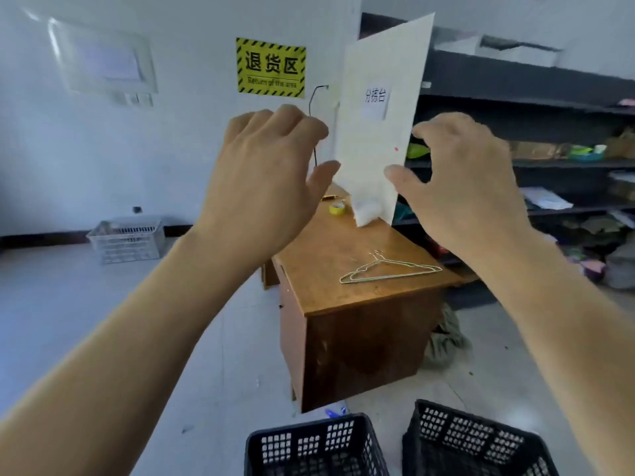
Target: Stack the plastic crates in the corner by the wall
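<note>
Black crates (pixel 309 441) sat on the floor (pixel 68 304) by the desk (pixel 360 269) while our left hand (pixel 264 173) and right hand (pixel 470 187) hovered, fingers (pixel 295 121) apart, empty.

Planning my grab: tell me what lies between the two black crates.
Only bare floor separates the left crate from the right crate, per the head view.

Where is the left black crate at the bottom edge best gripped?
Take the left black crate by its top rim on two opposite sides, coming down from above. It stands upright with its mouth open upward, and the rim that shows looks unobstructed.
</note>
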